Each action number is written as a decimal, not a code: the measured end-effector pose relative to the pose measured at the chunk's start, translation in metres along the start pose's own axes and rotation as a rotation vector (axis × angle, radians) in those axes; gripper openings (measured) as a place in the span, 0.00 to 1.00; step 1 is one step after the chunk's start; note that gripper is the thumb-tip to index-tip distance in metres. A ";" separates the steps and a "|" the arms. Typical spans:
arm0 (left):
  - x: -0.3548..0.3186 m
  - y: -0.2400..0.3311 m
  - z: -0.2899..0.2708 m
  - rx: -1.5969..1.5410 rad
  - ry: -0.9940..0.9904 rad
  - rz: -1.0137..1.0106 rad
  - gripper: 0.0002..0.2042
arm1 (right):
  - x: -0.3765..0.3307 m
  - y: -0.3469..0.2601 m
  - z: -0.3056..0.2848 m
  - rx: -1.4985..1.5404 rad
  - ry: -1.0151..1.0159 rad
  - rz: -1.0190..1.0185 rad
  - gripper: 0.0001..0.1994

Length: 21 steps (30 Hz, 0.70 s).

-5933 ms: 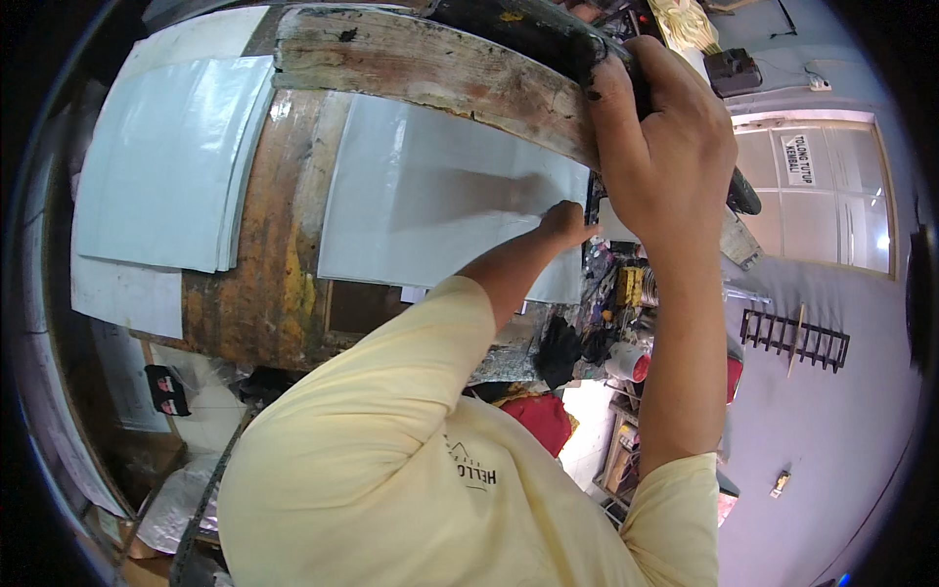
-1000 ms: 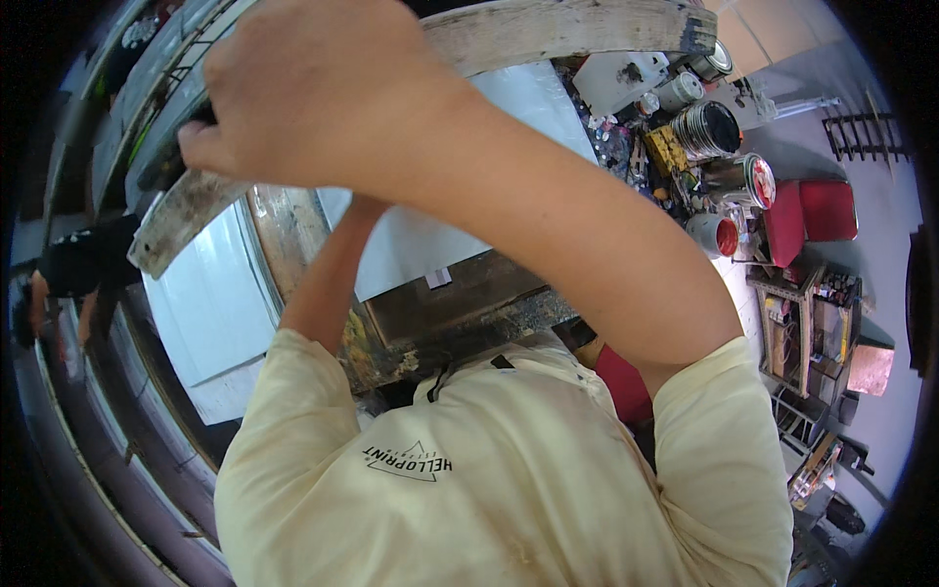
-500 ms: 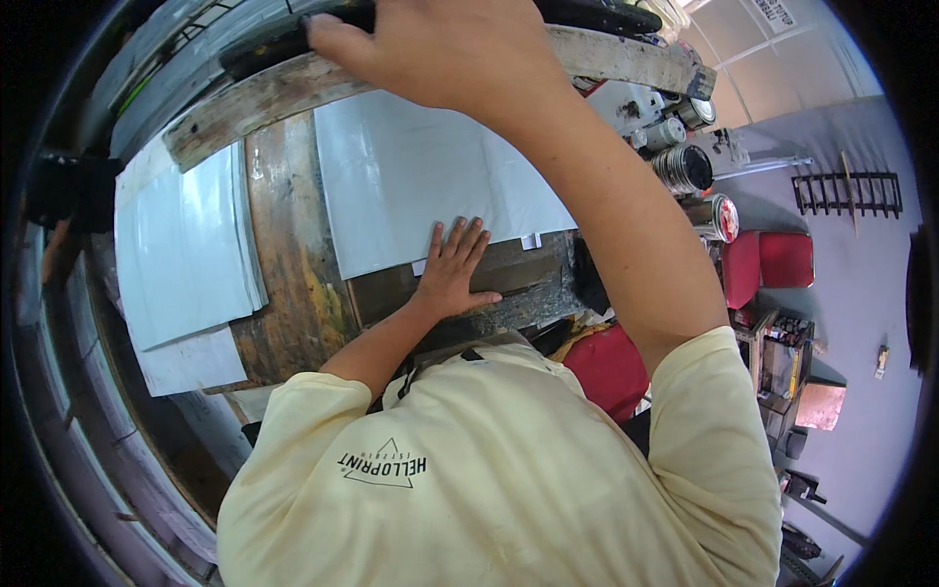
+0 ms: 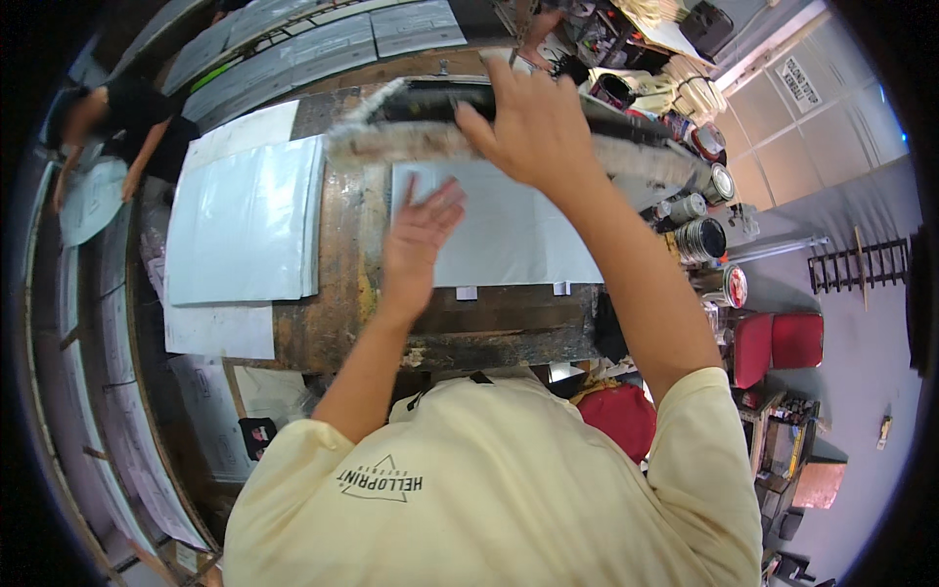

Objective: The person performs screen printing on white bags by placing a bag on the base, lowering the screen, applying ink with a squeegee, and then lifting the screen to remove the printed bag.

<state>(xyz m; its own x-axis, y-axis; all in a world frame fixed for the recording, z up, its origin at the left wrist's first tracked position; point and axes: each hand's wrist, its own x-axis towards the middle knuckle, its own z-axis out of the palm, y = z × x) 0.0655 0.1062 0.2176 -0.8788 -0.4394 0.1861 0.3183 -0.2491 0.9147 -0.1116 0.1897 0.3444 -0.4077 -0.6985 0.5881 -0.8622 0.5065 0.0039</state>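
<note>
My right hand [image 4: 533, 122] has its grip clamped on the long squeegee bar [image 4: 430, 137]; my left hand [image 4: 416, 235], fingers spread apart, presses the white sheet [image 4: 509, 235] on the table [image 4: 342, 323].

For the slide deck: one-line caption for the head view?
Left hand flat on a white sheet on a worn workbench; right hand grips a long screen frame above it.

The right hand [image 4: 533, 127] covers the middle of the long blurred frame [image 4: 430, 137], so the grip on it cannot be seen clearly. The pale sheet [image 4: 499, 235] is partly hidden behind that frame and the left hand [image 4: 419, 235]. The person's body hides the near edge of the bench [image 4: 337, 293]. Right of the sheet, the paint tins [image 4: 699, 235] are too small to tell their contents.
</note>
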 end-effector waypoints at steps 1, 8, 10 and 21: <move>0.000 0.032 -0.010 -0.289 0.084 -0.097 0.62 | -0.017 0.002 0.006 -0.020 -0.020 -0.036 0.33; -0.091 -0.029 -0.052 -0.506 0.472 -0.713 0.62 | -0.145 0.001 0.067 0.147 -0.596 -0.158 0.20; -0.104 -0.070 -0.069 -0.490 0.447 -0.735 0.62 | -0.177 0.004 0.085 0.260 -0.671 -0.055 0.19; -0.104 -0.126 -0.099 -0.450 0.517 -0.936 0.61 | -0.250 -0.034 0.131 0.278 -0.665 0.002 0.23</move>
<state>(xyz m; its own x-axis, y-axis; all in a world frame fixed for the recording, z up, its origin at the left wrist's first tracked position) 0.1518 0.0976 0.0477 -0.6202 -0.1956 -0.7596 -0.1900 -0.9021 0.3875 -0.0199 0.2808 0.0910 -0.4295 -0.9026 -0.0299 -0.8700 0.4224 -0.2545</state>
